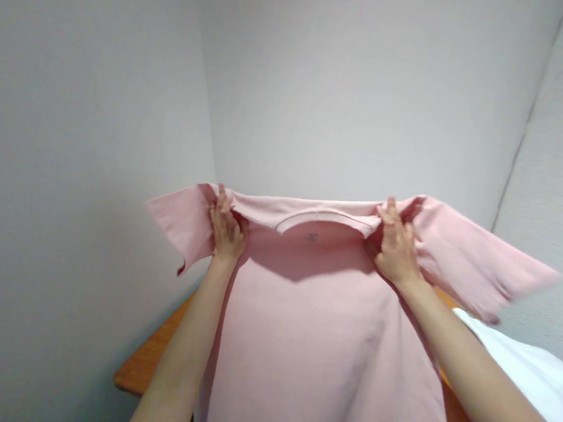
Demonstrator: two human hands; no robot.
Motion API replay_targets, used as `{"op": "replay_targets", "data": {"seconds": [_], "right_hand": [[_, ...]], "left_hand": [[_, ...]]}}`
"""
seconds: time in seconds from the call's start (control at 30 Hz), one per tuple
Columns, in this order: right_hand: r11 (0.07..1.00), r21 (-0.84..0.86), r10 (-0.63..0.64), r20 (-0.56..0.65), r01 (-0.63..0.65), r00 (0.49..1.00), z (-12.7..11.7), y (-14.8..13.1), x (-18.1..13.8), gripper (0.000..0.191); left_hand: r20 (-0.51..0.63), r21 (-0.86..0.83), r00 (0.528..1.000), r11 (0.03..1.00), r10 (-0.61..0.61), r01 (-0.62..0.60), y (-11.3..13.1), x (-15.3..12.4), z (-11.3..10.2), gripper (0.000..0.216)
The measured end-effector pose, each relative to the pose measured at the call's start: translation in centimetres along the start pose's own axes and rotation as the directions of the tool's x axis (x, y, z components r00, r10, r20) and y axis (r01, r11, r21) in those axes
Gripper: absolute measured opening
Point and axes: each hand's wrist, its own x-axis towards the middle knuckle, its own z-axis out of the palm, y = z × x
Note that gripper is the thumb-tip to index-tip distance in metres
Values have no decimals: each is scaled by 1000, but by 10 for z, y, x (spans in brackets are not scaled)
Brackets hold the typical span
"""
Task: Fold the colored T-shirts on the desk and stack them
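A pink T-shirt hangs spread out in front of me, held up by its shoulders. My left hand is closed on the left shoulder, close to where that sleeve begins. On the other side, my right hand grips the right shoulder beside the collar. The neckline curves between both hands, with a small dark print just below it. Both short sleeves stick out past my hands, and the right one is slightly blurred. The shirt's lower end runs out of the picture.
Behind and below the shirt is a brown wooden table, its left corner showing. White cloth lies at the right. Pale walls meet in a corner behind the table, and another wall stands close on the right.
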Motion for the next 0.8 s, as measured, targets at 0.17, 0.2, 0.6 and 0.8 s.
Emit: {"op": "replay_targets", "data": {"seconds": [0.17,0.2,0.6,0.8], "right_hand": [[941,-236,337,571,-244,749,106,3,-61,68],[934,-252,358,626,-254,693,122,4,-81,66],[817,-434,572,694,-380,437,182,81,-172,69],[767,-499,642,596,-403,483,199,95,-175,69]], "left_hand": [[502,207,854,978,-138,36,-40,-72,77,52],[586,247,789,968,-184,42,-51,-92,87,51],[739,531,444,844,-507,81,-144,-165,136,69],[675,584,477,803,-563,120,-151,-157,168,69]]}}
